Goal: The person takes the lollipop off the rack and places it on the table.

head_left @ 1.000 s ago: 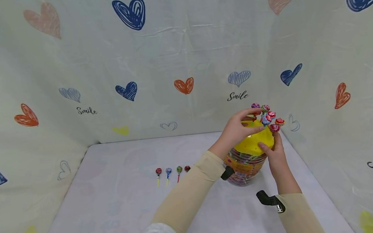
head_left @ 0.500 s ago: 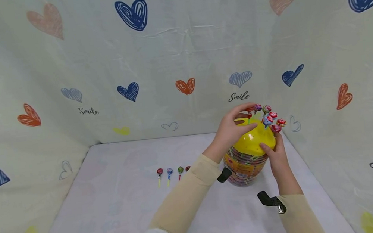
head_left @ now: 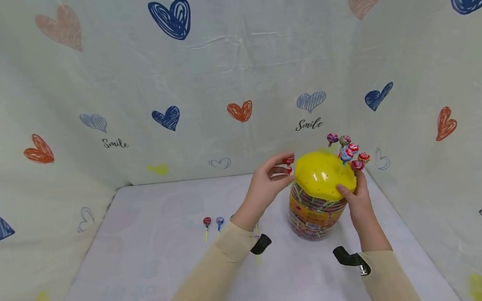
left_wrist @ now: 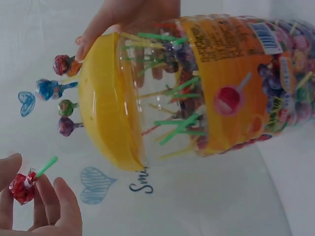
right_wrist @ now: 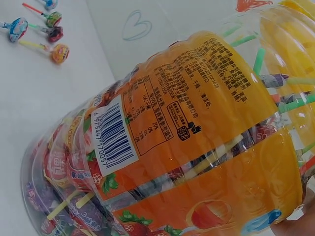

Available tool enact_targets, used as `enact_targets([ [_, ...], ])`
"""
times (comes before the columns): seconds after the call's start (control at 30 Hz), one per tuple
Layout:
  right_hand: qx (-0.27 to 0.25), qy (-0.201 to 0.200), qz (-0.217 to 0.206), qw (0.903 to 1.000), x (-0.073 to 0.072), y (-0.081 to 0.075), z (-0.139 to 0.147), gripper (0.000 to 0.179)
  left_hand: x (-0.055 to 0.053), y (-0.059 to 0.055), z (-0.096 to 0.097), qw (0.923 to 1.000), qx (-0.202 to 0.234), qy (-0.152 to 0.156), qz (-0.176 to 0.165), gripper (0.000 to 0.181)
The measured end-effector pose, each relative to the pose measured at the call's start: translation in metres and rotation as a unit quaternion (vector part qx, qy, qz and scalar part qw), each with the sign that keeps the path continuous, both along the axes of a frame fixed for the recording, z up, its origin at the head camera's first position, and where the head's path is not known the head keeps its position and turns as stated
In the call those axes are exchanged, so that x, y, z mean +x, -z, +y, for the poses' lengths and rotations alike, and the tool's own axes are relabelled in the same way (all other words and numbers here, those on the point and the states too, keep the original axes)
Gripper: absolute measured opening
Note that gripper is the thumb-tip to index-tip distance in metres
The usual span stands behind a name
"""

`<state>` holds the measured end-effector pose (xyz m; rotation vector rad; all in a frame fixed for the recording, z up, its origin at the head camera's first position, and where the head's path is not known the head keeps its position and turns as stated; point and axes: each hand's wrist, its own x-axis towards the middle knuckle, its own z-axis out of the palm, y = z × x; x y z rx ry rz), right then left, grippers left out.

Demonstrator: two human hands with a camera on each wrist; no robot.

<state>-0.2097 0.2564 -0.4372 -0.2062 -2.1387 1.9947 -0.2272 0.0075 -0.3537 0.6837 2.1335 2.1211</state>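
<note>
A clear jar (head_left: 317,213) packed with wrapped lollipops stands tilted on the table, an orange printed label around it. Its domed yellow lid (head_left: 322,176) has small holes, and several lollipops (head_left: 346,154) stick up from the far right part. My right hand (head_left: 359,202) holds the lid and jar top from the right, thumb on the lid's edge. Left of the lid, my left hand (head_left: 264,187) pinches a red-wrapped lollipop (left_wrist: 22,189) by its head. Its green stick points toward the lid in the left wrist view.
Loose lollipops lie in a row on the white table (head_left: 147,266), among them a red one (head_left: 206,220) and a blue one (head_left: 219,220); my left forearm hides part of the row. An orange one (right_wrist: 60,53) shows beside the jar. A heart-printed curtain (head_left: 198,67) encloses the table.
My left hand has moved left off the lid, carrying the red lollipop away from its top. My right hand has stayed on the lid's right side.
</note>
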Motion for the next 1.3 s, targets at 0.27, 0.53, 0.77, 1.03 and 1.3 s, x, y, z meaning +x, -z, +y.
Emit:
enact_targets([
  [0.27,-0.002,-0.004,0.004,1.0,0.002,-0.002,-0.001,0.08,0.015,0.035,-0.031,0.999,0.005,-0.01,-0.044,0.05],
  [0.53,-0.015,-0.006,0.013,0.9998,0.002,-0.001,-0.002,0.079,0.03,0.061,-0.058,0.9975,-0.01,-0.019,-0.067,0.048],
  [0.77,-0.019,-0.005,0.017,0.9997,0.002,-0.002,-0.001,0.078,0.034,0.081,-0.079,0.9948,-0.031,-0.023,-0.094,0.046],
  [1.03,-0.012,-0.006,0.011,0.9999,0.002,-0.003,-0.002,0.08,0.039,0.106,-0.094,0.9863,-0.078,-0.034,-0.141,0.044],
  [1.3,-0.016,-0.007,0.019,0.9997,0.002,0.0,-0.001,0.08,0.039,0.126,-0.099,0.9802,-0.097,-0.025,-0.171,0.048],
])
